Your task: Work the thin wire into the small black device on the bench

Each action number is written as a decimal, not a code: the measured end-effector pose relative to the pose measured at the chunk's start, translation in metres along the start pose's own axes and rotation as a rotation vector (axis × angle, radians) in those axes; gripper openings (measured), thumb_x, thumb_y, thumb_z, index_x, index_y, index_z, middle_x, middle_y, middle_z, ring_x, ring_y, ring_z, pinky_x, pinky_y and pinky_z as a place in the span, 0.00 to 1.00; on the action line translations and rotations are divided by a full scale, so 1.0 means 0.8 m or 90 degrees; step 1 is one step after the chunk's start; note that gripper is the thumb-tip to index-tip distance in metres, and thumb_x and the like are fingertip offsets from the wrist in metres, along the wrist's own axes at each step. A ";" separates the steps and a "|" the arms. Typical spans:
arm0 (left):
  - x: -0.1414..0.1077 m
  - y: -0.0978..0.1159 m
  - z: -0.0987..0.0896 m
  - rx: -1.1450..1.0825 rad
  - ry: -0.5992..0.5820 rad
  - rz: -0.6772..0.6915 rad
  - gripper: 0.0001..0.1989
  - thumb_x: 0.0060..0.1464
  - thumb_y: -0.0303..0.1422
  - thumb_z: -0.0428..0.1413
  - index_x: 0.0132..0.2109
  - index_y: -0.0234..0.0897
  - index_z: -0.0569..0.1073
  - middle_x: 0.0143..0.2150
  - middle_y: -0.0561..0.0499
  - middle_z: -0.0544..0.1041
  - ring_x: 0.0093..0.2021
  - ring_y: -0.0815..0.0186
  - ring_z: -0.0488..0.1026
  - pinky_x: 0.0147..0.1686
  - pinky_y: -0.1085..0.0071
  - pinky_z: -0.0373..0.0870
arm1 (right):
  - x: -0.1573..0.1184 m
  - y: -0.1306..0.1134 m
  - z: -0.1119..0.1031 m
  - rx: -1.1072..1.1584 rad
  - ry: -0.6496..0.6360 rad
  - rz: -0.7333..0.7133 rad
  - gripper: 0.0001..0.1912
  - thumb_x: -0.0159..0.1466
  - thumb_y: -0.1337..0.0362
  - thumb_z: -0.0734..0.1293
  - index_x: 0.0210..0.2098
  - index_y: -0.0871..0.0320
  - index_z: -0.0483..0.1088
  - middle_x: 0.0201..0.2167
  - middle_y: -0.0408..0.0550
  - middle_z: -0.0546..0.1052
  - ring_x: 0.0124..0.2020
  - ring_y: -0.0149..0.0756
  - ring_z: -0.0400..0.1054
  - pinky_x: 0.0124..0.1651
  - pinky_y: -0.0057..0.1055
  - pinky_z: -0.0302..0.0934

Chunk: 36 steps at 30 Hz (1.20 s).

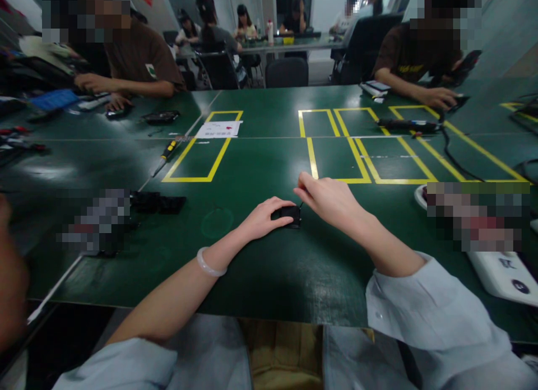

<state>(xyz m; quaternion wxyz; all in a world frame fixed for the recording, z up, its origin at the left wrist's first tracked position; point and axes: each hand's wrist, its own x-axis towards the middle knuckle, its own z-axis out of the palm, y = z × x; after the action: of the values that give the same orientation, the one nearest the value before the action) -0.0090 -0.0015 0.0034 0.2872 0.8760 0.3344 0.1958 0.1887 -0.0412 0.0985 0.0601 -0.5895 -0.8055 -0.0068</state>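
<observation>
On the green table (252, 289) in front of me lies a small, dark, box-like black part (294, 217). My left hand (265, 217) grips it from the left, with the thumb on the near side and the fingers on the far side. Just to the right and slightly above, my right hand (330, 198) is closed in a pinch. A thin dark piece (301, 205) shows between its fingertips and the black part; whether it is a wire or a tool tip, I cannot tell.
Yellow tape rectangles (210, 179) mark the table, with a paper label (219, 129) on one. A yellow-black screwdriver (168, 151) lies left. Black parts (157, 202) sit nearer. At right are a corded black tool (407, 124) and a white object (502, 278). Co-workers sit opposite.
</observation>
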 end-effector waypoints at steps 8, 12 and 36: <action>0.000 0.000 0.000 -0.002 0.008 0.003 0.20 0.60 0.45 0.52 0.56 0.44 0.70 0.47 0.49 0.71 0.48 0.61 0.70 0.50 0.66 0.65 | -0.001 0.000 0.000 0.016 0.016 0.000 0.14 0.68 0.62 0.50 0.48 0.57 0.60 0.31 0.48 0.77 0.28 0.36 0.70 0.26 0.29 0.40; 0.000 -0.002 0.001 -0.005 0.010 0.007 0.21 0.60 0.45 0.53 0.56 0.43 0.70 0.47 0.49 0.71 0.47 0.61 0.70 0.50 0.66 0.65 | -0.003 0.000 0.000 0.029 0.031 -0.003 0.13 0.67 0.63 0.52 0.47 0.57 0.61 0.31 0.47 0.77 0.28 0.36 0.69 0.26 0.29 0.41; 0.000 0.000 0.001 -0.004 0.009 0.002 0.21 0.60 0.45 0.52 0.56 0.42 0.70 0.49 0.49 0.72 0.49 0.60 0.70 0.52 0.64 0.64 | -0.002 0.001 0.001 0.030 0.012 -0.016 0.14 0.69 0.56 0.51 0.44 0.56 0.62 0.31 0.47 0.77 0.31 0.37 0.71 0.26 0.29 0.41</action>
<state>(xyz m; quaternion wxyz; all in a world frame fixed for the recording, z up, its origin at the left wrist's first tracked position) -0.0086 -0.0017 0.0027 0.2874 0.8741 0.3345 0.2036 0.1900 -0.0425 0.0975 0.0815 -0.5776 -0.8122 0.0056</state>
